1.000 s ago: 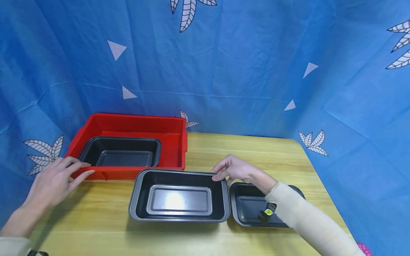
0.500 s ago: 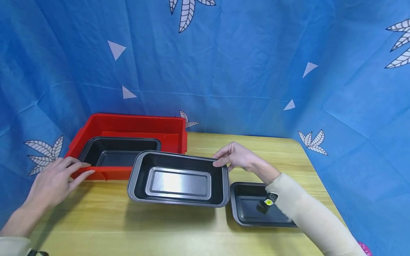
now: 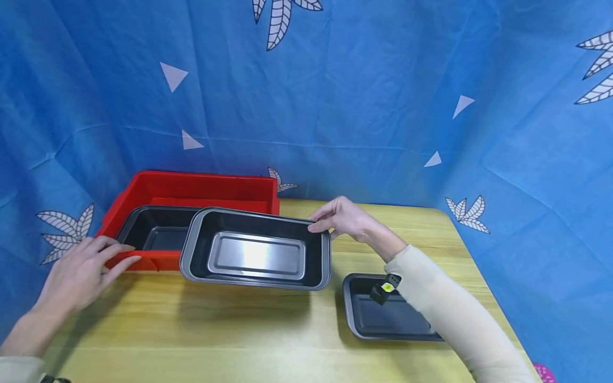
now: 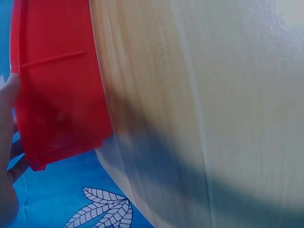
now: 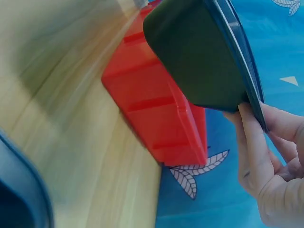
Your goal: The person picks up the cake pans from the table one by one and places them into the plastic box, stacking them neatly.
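Note:
My right hand [image 3: 342,219] pinches the far right corner of a dark metal loaf pan [image 3: 256,256], thumb inside the rim and fingers underneath. The pan hangs in the air, its inside tipped toward me, overlapping the front right of a red plastic bin [image 3: 210,185] in the head view. From the right wrist, the pan's dark underside [image 5: 199,57] shows above the bin's end. At the bin's front left corner, my left hand [image 3: 81,274] grips the rim. Another loaf pan [image 3: 158,236] lies inside the bin, partly hidden by the held one.
A further dark pan [image 3: 383,316] stands on the wooden table [image 3: 239,346] at the right, partly covered by my right sleeve and wrist camera. Blue cloth [image 3: 373,80] with leaf prints hangs behind the table and along both sides.
My right hand has raised the loaf pan from near the table and carried it away from me, slightly left, over the bin's front edge. The left hand keeps its place.

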Available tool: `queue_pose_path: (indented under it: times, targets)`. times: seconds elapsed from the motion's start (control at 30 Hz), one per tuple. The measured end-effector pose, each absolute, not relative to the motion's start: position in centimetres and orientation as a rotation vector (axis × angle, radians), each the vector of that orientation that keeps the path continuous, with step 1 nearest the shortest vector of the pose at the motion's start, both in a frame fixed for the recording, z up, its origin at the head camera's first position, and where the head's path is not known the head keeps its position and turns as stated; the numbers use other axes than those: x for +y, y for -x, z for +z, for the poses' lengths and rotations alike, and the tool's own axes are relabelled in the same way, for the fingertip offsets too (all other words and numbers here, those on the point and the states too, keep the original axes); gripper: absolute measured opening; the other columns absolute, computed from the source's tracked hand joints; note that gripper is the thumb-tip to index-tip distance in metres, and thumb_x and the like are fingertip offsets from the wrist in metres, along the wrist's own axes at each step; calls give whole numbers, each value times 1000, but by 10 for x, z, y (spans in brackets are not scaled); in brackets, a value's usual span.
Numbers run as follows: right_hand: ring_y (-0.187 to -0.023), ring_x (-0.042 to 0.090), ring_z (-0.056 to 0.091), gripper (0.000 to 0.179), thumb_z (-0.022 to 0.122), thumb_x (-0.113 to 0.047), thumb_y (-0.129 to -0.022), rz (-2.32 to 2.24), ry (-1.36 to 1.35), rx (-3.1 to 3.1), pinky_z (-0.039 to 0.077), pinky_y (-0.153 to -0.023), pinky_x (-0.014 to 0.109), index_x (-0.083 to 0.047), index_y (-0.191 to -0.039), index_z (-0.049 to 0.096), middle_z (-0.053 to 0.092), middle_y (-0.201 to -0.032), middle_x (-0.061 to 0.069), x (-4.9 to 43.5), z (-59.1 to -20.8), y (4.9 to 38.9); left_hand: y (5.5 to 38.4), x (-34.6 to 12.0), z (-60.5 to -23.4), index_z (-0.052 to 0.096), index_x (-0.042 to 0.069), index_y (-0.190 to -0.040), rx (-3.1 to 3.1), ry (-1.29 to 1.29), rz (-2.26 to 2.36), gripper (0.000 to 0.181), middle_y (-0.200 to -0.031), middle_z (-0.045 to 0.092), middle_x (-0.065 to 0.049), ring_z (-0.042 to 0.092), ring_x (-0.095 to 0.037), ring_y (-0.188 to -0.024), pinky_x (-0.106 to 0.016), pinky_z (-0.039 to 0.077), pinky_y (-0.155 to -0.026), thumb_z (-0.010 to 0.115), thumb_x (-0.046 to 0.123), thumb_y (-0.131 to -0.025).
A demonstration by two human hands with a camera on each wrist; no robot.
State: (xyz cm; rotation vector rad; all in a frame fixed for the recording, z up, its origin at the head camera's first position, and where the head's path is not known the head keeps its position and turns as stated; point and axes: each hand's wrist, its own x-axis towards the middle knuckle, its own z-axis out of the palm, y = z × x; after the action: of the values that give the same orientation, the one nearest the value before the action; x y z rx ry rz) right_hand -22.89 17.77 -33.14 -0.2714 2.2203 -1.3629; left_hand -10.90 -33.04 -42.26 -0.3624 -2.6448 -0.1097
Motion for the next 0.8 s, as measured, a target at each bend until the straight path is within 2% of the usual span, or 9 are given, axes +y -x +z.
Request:
queue_pose_path:
  times: [0.4, 0.8]
  targets:
    - [-82, 11, 69, 28, 82, -7, -91, -1411, 273, 2217, 61, -69, 31, 1, -118, 78, 79, -93, -2, 149, -328, 251, 109, -332, -425, 80, 7, -103, -2618, 384, -116, 38, -91, 68, -16, 56, -32, -82, -50, 48, -69, 93, 19, -69]
    - [-89, 13, 66, 26, 83, -9, -91, -1448, 229, 2217, 61, -74, 30, -4, -116, 80, 75, -120, 5, 120, -330, 274, 110, -330, -424, 80, 6, -104, -2648, 351, -115, 39, -92, 68, -18, 57, -34, -84, -52, 49, -70, 93, 19, -70]
